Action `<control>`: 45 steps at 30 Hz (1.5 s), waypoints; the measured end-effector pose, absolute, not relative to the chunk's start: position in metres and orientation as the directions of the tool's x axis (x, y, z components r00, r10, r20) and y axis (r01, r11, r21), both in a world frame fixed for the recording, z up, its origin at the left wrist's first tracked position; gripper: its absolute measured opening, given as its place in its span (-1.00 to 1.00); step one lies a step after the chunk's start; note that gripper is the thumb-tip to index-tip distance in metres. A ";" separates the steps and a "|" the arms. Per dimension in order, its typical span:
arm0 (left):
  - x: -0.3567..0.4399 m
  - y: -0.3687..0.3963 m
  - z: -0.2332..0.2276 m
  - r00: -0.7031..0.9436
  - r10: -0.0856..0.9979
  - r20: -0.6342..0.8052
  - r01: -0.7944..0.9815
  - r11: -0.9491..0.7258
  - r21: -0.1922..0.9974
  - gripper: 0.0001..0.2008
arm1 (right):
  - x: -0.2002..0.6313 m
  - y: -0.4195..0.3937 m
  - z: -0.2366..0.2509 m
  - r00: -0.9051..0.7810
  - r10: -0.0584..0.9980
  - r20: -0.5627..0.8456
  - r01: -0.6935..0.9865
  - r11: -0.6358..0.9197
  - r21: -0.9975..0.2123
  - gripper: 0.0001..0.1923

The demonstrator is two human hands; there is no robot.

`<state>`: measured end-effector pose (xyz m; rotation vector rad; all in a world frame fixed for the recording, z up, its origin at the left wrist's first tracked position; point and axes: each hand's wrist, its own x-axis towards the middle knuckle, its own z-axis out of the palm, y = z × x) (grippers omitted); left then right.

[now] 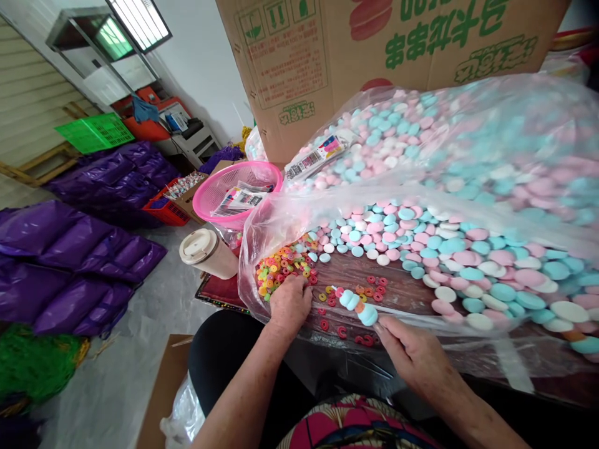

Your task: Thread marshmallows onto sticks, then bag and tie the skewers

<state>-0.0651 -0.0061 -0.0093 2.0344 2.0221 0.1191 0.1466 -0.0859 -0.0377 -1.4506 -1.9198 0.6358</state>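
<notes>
In my right hand (414, 352) is a marshmallow skewer (367, 313), gripped at its near end and pointing up to the left. Blue marshmallows and an orange ring are threaded on it, with a red ring close to the tip. My left hand (291, 304) reaches into a heap of colourful ring candies (281, 267), its fingers curled at the pile's edge; whatever they pinch is hidden. Loose red rings (324, 325) lie on the dark table (397, 284) between the hands. Beyond them spread pink, blue and white marshmallows (463, 259).
Clear plastic sheeting (322, 209) surrounds the sweets. A lidded paper cup (210, 252) and a pink basket (199, 202) holding printed packets stand left. Behind rises a big cardboard box (346, 56). Purple bags (60, 262) and a green crate (96, 132) occupy the floor area.
</notes>
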 end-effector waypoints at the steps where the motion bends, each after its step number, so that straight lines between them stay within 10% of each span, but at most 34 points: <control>1: -0.065 -0.009 -0.009 0.046 0.991 -0.126 0.944 -0.001 0.329 -0.81 | 0.148 -0.086 -0.037 -0.179 0.965 0.192 0.652 0.263 -0.711 -0.68; 7: -0.065 -0.023 -0.009 0.317 0.942 -0.110 0.695 -0.152 0.703 -0.78 | 0.148 -0.083 -0.039 -0.168 0.975 0.145 0.647 0.220 -0.730 -0.66; 16: -0.060 0.014 -0.013 0.123 0.989 -0.083 0.923 -0.084 0.376 -0.79 | 0.148 -0.085 -0.039 -0.170 0.975 0.144 0.648 0.220 -0.729 -0.67; 21: -0.062 0.013 -0.014 0.094 0.993 -0.071 0.829 -0.039 0.558 -0.88 | 0.150 -0.085 -0.038 -0.126 0.981 0.145 0.646 0.192 -0.739 -0.67; 26: -0.062 0.001 -0.001 0.027 0.959 -0.283 0.232 0.270 0.934 -0.77 | 0.152 -0.082 -0.039 -0.169 0.979 0.113 0.641 0.197 -0.742 -0.69; 30: -0.047 -0.007 0.012 0.075 0.937 -0.342 -0.067 0.347 0.935 -0.68 | 0.148 -0.081 -0.039 -0.203 0.970 0.132 0.653 0.234 -0.720 -0.66; 45: -0.030 -0.017 0.002 0.044 0.976 -0.215 0.306 0.192 0.932 -0.85 | 0.143 -0.086 -0.041 -0.146 0.980 0.137 0.678 0.200 -0.707 -0.67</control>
